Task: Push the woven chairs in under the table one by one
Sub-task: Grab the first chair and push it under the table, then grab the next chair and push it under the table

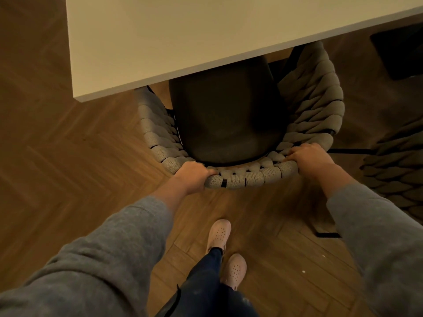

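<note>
Left hand (191, 176): clamped on the woven chair (247, 177) backrest rim.
Right hand (309, 157): gripping the same rim.
Chair: seat seemingly partly under the table (160, 42).

Dim, warm amber cast throughout. Pale flat-topped counter (206, 30) brightest; deep shadow beneath it. Wide-angle bending at edges. Soft focus, grainy, no glare.

Both arms reach forward; the left hand (191, 174) and right hand (309, 159) (grey-sleeved) curl over the woven chair (242, 178) back rim.
</note>
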### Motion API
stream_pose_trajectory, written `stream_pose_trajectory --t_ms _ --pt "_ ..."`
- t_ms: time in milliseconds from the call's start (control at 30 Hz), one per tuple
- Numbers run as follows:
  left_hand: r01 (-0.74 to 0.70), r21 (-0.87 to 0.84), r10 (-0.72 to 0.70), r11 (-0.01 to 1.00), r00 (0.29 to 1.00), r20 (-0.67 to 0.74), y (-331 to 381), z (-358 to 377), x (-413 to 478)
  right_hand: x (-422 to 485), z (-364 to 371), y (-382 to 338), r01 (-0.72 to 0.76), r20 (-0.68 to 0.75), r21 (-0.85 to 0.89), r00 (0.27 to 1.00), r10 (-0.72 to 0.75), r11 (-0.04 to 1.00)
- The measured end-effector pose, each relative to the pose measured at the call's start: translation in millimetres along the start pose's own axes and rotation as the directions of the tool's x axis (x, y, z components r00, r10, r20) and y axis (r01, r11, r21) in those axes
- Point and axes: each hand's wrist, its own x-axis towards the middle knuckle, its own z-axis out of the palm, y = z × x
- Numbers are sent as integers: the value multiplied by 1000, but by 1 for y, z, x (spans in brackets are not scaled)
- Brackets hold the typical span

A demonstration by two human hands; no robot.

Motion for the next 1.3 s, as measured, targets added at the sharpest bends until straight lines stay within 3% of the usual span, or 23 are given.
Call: stream_pose_trajectory --t_ms 167,267,400,500,633,800,1000,1167,1300 --pt "4 -36 -2 999 998 57 0 2 6 2 3 1 -8 -11 -9 1000 8 1000" --pt "36 -116 -8 993 971 240 -2 -2 13 3 7 1 -7 -45 10 999 8 1000" --pt "157 -343 13 926 895 447 5 -28 25 -6 18 7 -10 -164 239 985 51 971" --pt "130 -491 64 861 931 359 29 -59 44 -25 33 13 21 -293 349 952 88 937" --pt "-82 -505 140 859 987 79 83 -97 80 -64 62 37 -125 -340 546 871 355 828" --pt "-348 -340 304 874 936 -177 164 -135 130 -122 124 81 -418 -147 721 687 712 552" --pt "-540 -7 531 842 830 -169 281 -155 202 -187 208 130 -581 210 789 560 801 199" --pt "-601 276 645 750 757 -102 359 -171 257 -192 237 155 -576 373 817 576 727 37" --pt "-614 460 671 642 740 50 392 -185 301 -178 239 157 -590 354 807 538 765 41"
